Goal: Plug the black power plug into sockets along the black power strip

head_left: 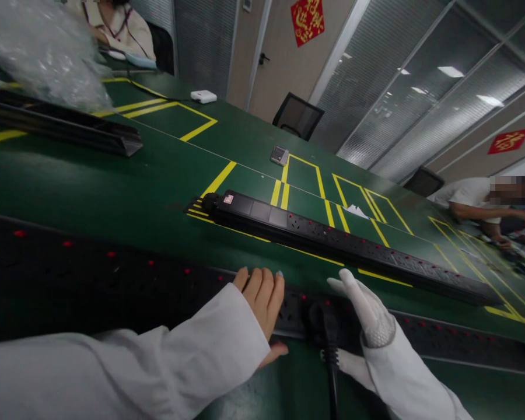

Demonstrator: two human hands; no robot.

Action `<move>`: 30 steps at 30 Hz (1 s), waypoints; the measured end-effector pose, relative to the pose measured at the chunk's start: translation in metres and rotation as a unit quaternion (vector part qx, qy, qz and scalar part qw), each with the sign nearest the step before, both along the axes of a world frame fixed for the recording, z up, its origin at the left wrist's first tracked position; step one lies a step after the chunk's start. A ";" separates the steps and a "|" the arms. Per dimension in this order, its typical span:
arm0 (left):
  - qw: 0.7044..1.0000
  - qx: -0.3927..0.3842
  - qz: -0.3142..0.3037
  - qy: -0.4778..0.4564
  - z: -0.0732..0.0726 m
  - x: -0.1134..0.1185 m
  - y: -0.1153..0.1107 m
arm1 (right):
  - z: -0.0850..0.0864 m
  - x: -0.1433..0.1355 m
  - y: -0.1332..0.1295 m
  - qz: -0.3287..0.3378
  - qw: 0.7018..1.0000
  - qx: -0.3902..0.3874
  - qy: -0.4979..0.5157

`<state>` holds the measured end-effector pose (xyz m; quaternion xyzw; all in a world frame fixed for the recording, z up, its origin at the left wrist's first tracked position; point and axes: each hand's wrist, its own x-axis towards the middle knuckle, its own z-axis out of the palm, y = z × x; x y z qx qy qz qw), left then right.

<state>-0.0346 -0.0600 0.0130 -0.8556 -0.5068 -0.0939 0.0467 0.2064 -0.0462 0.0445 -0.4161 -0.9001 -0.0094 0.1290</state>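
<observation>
A long black power strip with red indicator lights runs across the near side of the green table. My left hand, bare below a white sleeve, lies over this strip, fingers across its far edge and thumb at its near edge. A black plug sits on the strip between my hands, its cord hanging toward me. Around the strip just right of the plug is my right hand in a white glove, fingers stretched and thumb apart. Whether that thumb touches the strip or cord I cannot tell.
Beyond lies a second black power strip on the table. A black metal channel and clear plastic wrap are at the far left. A small grey device and a white box lie farther back. Two people sit beyond.
</observation>
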 end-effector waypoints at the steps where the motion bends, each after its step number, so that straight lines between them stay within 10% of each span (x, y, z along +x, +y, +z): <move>1: 1.000 -0.012 0.001 0.002 0.002 0.003 -0.001 | -0.002 0.010 0.000 -0.019 1.000 -0.007 -0.014; 8: 1.000 -0.023 -0.018 0.009 0.000 0.037 0.002 | -0.015 0.067 -0.001 -0.033 0.994 -0.007 -0.099; 18: 0.998 0.063 -0.012 -0.003 -0.003 0.035 0.009 | -0.040 0.065 0.004 -0.006 0.997 0.078 -0.025; 23: 0.984 0.175 -0.004 -0.021 -0.026 0.017 0.009 | -0.045 0.034 0.020 0.012 0.986 0.159 -0.044; 30: 0.952 0.301 -0.030 -0.049 -0.042 -0.012 0.017 | -0.009 -0.052 0.015 0.166 0.977 0.129 0.026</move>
